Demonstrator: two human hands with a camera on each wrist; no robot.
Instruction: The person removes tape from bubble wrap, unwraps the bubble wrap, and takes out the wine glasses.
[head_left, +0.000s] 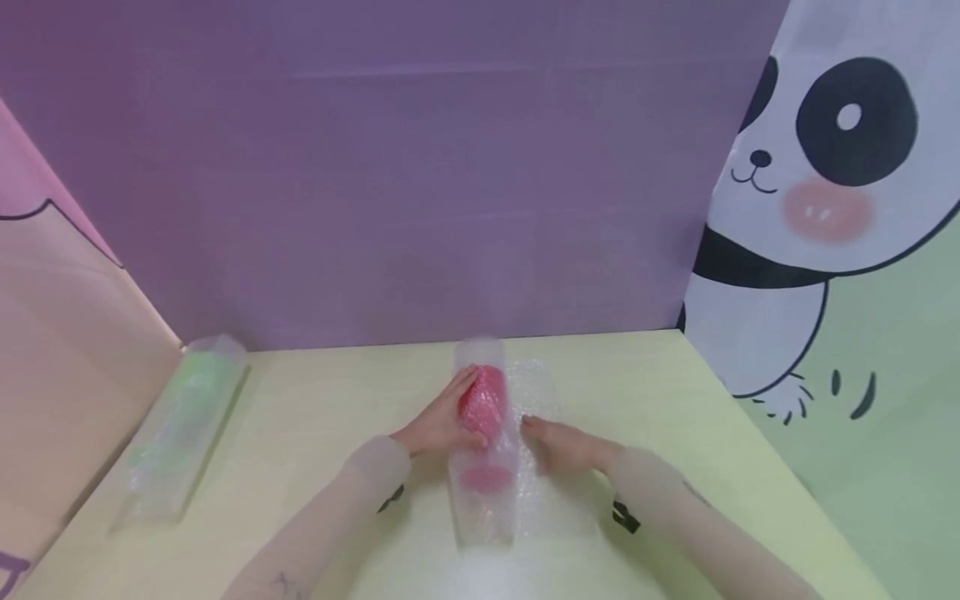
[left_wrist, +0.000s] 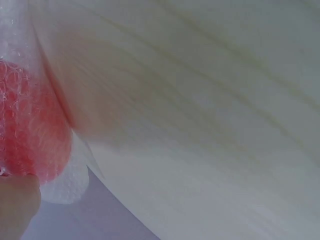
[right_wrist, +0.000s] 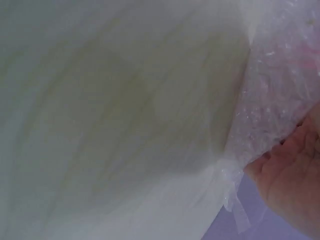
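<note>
A red object [head_left: 483,404] lies inside a long roll of clear bubble wrap [head_left: 483,517] in the middle of the table. My left hand [head_left: 442,421] holds the roll from the left, fingers and thumb around the red part. Part of that hand [left_wrist: 17,205] shows against the red bubbles in the left wrist view. To the right, a loose flat part of the bubble wrap [head_left: 543,387] spreads over the table. My right hand [head_left: 566,446] is at this flap, its fingers curled on the wrap in the right wrist view. What the red object is, the wrap hides.
Another bubble-wrapped bundle [head_left: 183,425], greenish inside, lies at the left edge of the pale table [head_left: 330,383]. A purple backdrop [head_left: 420,208] stands behind the table. A wall with a panda drawing [head_left: 780,333] rises at the right.
</note>
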